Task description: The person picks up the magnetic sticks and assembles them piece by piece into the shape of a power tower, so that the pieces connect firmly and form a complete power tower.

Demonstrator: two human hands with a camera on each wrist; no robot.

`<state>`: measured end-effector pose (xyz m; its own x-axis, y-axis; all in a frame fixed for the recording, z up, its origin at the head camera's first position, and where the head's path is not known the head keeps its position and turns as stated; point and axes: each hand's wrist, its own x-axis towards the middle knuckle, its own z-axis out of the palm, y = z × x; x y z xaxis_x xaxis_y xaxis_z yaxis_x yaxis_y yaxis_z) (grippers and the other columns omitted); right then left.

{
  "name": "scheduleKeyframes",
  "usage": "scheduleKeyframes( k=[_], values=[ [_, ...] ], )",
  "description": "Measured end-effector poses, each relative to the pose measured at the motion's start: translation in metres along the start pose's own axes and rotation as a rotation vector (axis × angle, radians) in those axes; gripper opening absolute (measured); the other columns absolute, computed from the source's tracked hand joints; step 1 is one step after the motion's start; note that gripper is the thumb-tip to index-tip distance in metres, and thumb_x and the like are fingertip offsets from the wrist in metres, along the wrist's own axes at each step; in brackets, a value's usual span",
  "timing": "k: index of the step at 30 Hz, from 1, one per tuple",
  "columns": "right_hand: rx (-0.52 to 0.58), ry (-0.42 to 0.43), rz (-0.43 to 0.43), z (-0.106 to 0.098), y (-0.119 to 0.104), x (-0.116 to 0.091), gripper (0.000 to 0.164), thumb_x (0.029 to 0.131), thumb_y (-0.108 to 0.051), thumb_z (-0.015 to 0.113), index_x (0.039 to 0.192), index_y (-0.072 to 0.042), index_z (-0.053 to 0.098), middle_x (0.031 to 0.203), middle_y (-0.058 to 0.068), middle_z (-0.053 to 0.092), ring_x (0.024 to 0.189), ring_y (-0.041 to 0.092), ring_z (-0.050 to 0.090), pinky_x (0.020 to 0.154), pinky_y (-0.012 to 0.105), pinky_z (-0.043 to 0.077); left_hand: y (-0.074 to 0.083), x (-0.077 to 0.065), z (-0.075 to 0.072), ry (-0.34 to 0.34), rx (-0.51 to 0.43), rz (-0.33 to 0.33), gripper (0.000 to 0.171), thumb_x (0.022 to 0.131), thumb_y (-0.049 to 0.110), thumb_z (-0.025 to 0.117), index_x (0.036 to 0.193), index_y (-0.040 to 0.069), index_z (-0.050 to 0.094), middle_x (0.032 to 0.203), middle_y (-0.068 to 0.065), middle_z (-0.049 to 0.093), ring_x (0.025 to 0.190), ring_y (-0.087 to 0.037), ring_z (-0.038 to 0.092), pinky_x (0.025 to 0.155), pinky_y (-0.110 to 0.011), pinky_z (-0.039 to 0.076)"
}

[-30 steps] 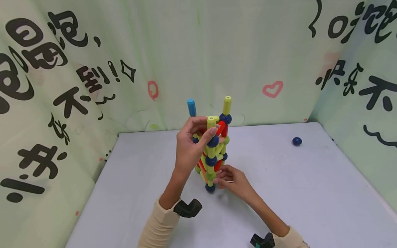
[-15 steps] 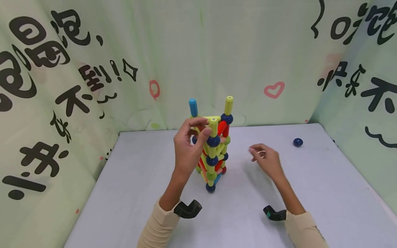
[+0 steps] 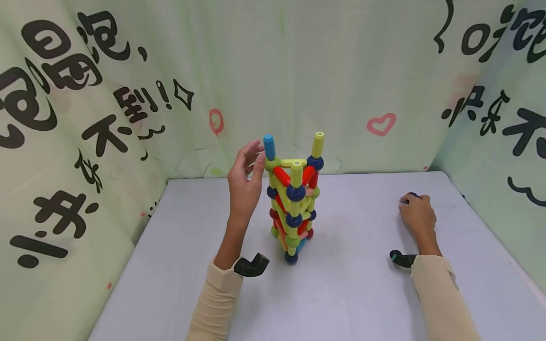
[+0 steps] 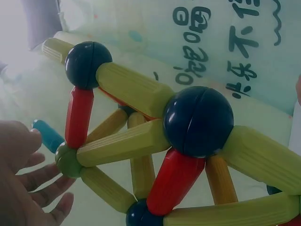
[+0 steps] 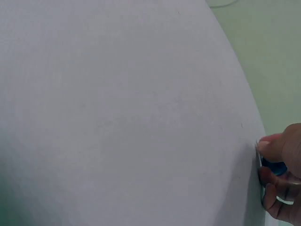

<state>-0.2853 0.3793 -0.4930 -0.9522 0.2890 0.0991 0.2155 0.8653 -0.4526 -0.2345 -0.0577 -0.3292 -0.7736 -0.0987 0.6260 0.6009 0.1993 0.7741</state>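
Note:
A tall tower [image 3: 293,220] of magnetic rods and balls, in yellow-green, red, orange and dark blue, stands upright on the white table. A blue rod [image 3: 269,147] points up from a green ball [image 4: 68,159] at its top left corner. My left hand [image 3: 245,182] is beside that corner, fingers loosely bent and spread, holding nothing; the left wrist view shows its fingertips right by the green ball. Far to the right, my right hand [image 3: 419,218] pinches a dark blue ball [image 5: 274,166] at the table surface, thumb and fingers covering most of it.
The white table [image 3: 350,284] ends at the back against a pale green curtain [image 3: 341,71] with black writing and drawings. Two more yellow-green rods [image 3: 317,145] rise from the tower's top. Black wrist cameras [image 3: 251,265] sit on both sleeves.
My right hand has left the tower's base, crossed to the right and taken hold of the blue ball. My left hand has let go of the tower's top and drawn back to the left.

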Motion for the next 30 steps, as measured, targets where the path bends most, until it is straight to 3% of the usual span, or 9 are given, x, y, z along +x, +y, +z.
scheduleKeyframes(
  k=[3,5,10,15,17,20,24,27,30],
  values=[
    [-0.012,0.043,-0.050,0.003,0.002,0.004,0.017,0.096,-0.010,0.050,0.101,0.004,0.058,0.109,0.035,0.046,0.104,0.053,0.048,0.070,0.061,0.044,-0.004,0.002,0.000,-0.030,-0.011,-0.007,0.039,0.100,0.024,0.056,0.135,0.007,0.054,0.124,-0.012,0.065,0.115,-0.021,0.062,0.099,-0.038,0.050],
    [-0.041,0.036,-0.057,0.002,0.000,0.007,0.019,0.096,-0.016,0.052,0.094,0.004,0.054,0.100,0.031,0.046,0.094,0.048,0.049,0.063,0.055,0.042,-0.005,0.005,0.000,-0.046,-0.015,0.003,0.038,0.099,0.024,0.057,0.133,0.006,0.055,0.121,-0.012,0.066,0.114,-0.021,0.063,0.098,-0.038,0.051],
    [-0.151,-0.018,-0.035,-0.003,-0.007,0.018,0.039,0.099,-0.026,0.051,0.095,0.013,0.051,0.092,0.035,0.049,0.083,0.051,0.054,0.058,0.053,0.044,-0.006,0.008,0.001,-0.055,-0.011,0.008,0.036,0.099,0.024,0.058,0.129,0.005,0.057,0.117,-0.012,0.067,0.112,-0.020,0.063,0.096,-0.038,0.051],
    [-0.150,0.045,0.003,-0.003,-0.002,0.023,0.032,0.092,-0.013,0.048,0.091,0.018,0.055,0.087,0.038,0.057,0.081,0.055,0.059,0.051,0.052,0.045,-0.010,0.005,0.004,-0.058,-0.026,-0.009,0.035,0.098,0.023,0.059,0.128,0.006,0.058,0.117,-0.012,0.068,0.113,-0.020,0.063,0.095,-0.039,0.051],
    [-0.095,0.083,0.016,-0.002,-0.001,0.023,0.029,0.089,-0.012,0.049,0.092,0.017,0.052,0.086,0.038,0.058,0.081,0.055,0.059,0.053,0.054,0.045,-0.011,0.005,0.004,-0.058,-0.032,-0.012,0.034,0.098,0.021,0.060,0.128,0.005,0.058,0.117,-0.012,0.068,0.113,-0.020,0.062,0.095,-0.040,0.051],
    [0.032,0.115,0.047,0.002,-0.002,0.021,0.035,0.091,-0.015,0.053,0.109,0.015,0.047,0.098,0.041,0.058,0.092,0.056,0.057,0.070,0.059,0.047,-0.009,0.006,0.005,-0.056,-0.031,-0.022,0.033,0.098,0.017,0.060,0.128,0.003,0.057,0.117,-0.014,0.067,0.114,-0.023,0.062,0.095,-0.041,0.051],
    [0.212,0.076,0.099,0.006,-0.004,0.019,0.049,0.096,-0.022,0.055,0.131,0.011,0.043,0.123,0.039,0.053,0.114,0.054,0.048,0.094,0.061,0.044,0.007,0.004,0.004,-0.061,-0.019,-0.045,0.032,0.098,0.011,0.058,0.127,-0.002,0.056,0.117,-0.019,0.066,0.114,-0.028,0.061,0.096,-0.043,0.050],
    [0.345,0.034,0.120,0.006,-0.008,0.019,0.051,0.097,-0.027,0.056,0.136,0.005,0.046,0.128,0.034,0.053,0.105,0.037,0.061,0.090,0.048,0.054,0.021,0.001,0.003,-0.064,-0.013,-0.050,0.031,0.098,0.010,0.057,0.126,-0.003,0.055,0.117,-0.020,0.066,0.114,-0.029,0.061,0.096,-0.042,0.050],
    [0.533,0.002,0.125,0.002,-0.018,0.019,0.053,0.096,-0.026,0.060,0.139,0.000,0.044,0.124,0.026,0.053,0.076,0.007,0.067,0.073,0.026,0.059,0.024,0.001,0.002,-0.066,-0.005,-0.046,0.031,0.098,0.009,0.057,0.126,-0.003,0.055,0.117,-0.020,0.065,0.114,-0.029,0.061,0.095,-0.041,0.050]
  ],
)
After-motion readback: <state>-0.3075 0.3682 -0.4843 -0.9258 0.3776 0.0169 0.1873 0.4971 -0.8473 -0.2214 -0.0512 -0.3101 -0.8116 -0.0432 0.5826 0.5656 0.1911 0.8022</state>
